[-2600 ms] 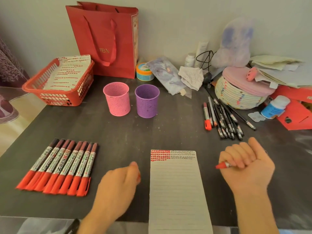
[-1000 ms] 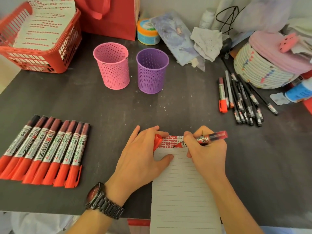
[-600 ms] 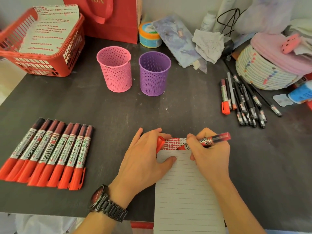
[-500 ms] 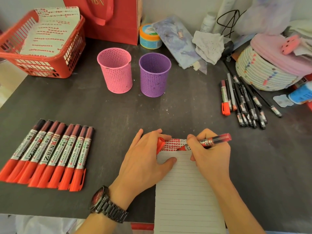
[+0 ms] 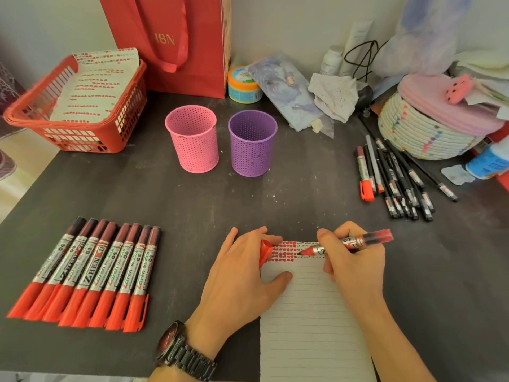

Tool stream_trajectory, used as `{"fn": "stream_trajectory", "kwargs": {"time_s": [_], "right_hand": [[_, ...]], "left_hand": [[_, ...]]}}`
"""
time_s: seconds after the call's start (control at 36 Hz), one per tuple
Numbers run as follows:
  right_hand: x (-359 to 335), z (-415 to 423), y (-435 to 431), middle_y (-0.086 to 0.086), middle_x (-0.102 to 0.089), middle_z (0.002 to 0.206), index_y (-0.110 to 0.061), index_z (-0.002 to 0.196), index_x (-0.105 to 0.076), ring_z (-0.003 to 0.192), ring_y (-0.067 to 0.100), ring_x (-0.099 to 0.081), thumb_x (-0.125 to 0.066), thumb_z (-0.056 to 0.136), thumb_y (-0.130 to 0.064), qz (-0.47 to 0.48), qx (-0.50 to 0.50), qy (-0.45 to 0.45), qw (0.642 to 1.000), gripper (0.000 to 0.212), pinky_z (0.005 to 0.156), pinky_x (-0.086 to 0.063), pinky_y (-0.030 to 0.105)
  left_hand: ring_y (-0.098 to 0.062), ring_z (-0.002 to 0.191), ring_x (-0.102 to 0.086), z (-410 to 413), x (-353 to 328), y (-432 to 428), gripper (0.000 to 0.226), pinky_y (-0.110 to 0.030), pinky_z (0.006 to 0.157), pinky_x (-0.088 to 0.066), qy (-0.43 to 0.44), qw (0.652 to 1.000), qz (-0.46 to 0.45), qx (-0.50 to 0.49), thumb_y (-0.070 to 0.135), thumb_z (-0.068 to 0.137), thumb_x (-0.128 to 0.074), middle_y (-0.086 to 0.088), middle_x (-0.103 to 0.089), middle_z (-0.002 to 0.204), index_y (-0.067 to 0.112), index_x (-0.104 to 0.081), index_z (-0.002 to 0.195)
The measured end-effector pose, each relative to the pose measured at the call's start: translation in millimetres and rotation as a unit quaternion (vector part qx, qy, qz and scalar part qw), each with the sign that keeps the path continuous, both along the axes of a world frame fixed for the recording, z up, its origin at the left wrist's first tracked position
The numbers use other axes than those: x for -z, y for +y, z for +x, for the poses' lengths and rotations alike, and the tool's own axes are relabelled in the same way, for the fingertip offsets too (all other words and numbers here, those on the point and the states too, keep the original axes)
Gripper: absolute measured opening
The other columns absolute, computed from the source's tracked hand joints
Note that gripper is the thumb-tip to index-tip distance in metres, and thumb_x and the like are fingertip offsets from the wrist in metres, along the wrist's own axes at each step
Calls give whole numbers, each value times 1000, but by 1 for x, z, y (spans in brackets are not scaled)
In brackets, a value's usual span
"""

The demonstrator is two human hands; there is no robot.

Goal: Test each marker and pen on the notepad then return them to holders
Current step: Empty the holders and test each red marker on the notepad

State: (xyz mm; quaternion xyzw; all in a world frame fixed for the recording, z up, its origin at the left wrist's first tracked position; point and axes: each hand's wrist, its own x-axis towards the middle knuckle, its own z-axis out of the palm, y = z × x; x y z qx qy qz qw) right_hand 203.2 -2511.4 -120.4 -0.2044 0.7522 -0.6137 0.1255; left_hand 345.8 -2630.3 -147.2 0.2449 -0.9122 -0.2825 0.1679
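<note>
**Marker test at the head of the notepad.** The right hand (image 5: pixel 355 261) gripped an uncapped red marker (image 5: pixel 358 242), its fingers clamped round the barrel. The tip met the notepad (image 5: pixel 308 312) at the end of a block of red marks, just below the top edge. The left hand (image 5: pixel 242 274) lay over the pad's left edge, thumb flat on the paper and fingers nearly straight, with the cap (image 5: pixel 265 250) pinched beside the forefinger.

Likely faults:
- The tip, working so near the edge, might run off onto the table (image 5: pixel 303 194).
- The pad might slide if the left hand eased.
- The lightly held cap might drop.

Legible: "ZHENKU" and "Zoren" on the row of markers (image 5: pixel 91 274), and "HBN" on the red bag (image 5: pixel 176 42). The pad's small scribbles could not be read.
</note>
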Motion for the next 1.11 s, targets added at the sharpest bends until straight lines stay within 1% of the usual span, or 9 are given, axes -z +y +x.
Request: {"fn": "stream_trajectory", "kwargs": {"time_s": [0.19, 0.25, 0.31, 0.36, 0.44, 0.69, 0.86, 0.97, 1.11], "right_hand": [[-23, -8, 9, 2, -47, 47, -20, 62, -55, 38, 12, -38, -73, 85, -43, -101, -2, -150, 983, 37, 38, -32, 21], [-31, -7, 13, 6, -53, 53, -17, 69, -65, 42, 14, -43, -70, 82, -46, -137, -26, -196, 971, 32, 39, -33, 23], [-39, -5, 21, 12, -61, 63, -12, 81, -74, 48, 17, -51, -67, 79, -46, -182, -57, -273, 943, 35, 41, -40, 24], [-45, -4, 30, 21, -69, 79, -7, 93, -78, 51, 22, -54, -66, 73, -44, -195, -93, -312, 925, 44, 45, -46, 27], [-55, -2, 40, 28, -71, 92, -3, 101, -77, 52, 24, -54, -56, 78, -38, -197, -121, -323, 918, 46, 46, -47, 29], [-82, 5, 42, 25, -69, 68, -11, 76, -65, 34, 19, -46, -56, 97, -24, -223, -26, -329, 917, 26, 32, -39, 23], [-94, 14, 40, 17, -67, 58, -20, 53, -72, 32, 14, -46, -70, 79, -31, -225, -23, -298, 927, 28, 32, -37, 20], [-99, 19, 41, 17, -67, 59, -20, 55, -74, 32, 14, -46, -72, 69, -35, -228, -24, -276, 933, 21, 32, -36, 20], [-102, 24, 39, 21, -67, 61, -16, 61, -74, 33, 16, -47, -74, 65, -38, -225, -33, -244, 943, 22, 31, -35, 22]], "left_hand": [[43, 112, 7, 2, -5, -2, 50, -9, 107, 10, -4, 1000, 2, 13, 64, 82, -62, 55, -21, 113, 56, -37, 124], [37, 117, -15, 3, -7, -3, 36, -12, 113, -13, 18, 999, 27, 7, 64, 85, -58, 52, -34, 110, 56, -38, 114], [11, 105, -46, 4, -12, -3, 19, -11, 86, -41, 48, 997, 63, -17, 63, 86, -51, 34, -48, 100, 50, -43, 98], [-3, 88, -50, 6, -17, -5, 20, -15, 67, -41, 64, 993, 92, -38, 65, 86, -43, 20, -51, 88, 45, -43, 89], [-5, 81, -52, 12, -28, -9, 35, -19, 65, -40, 59, 990, 129, -15, 74, 85, -31, 16, -55, 86, 42, -44, 90], [-8, 60, -46, 19, -80, -16, 33, -23, 63, -43, 55, 987, 144, 49, 66, 88, -37, 5, -54, 76, 37, -34, 104], [-4, 76, -55, 18, -108, -12, 13, -13, 68, -43, 65, 992, 82, 67, 52, 95, -52, 22, -60, 90, 48, -44, 104], [2, 97, -57, 17, -116, -7, 20, -7, 74, -41, 88, 991, 79, 56, 51, 89, -61, 31, -61, 104, 55, -50, 106], [-1, 95, -59, 16, -118, -3, 25, -8, 73, -43, 111, 989, 77, 65, 48, 86, -67, 29, -64, 102, 57, -54, 106]]}}
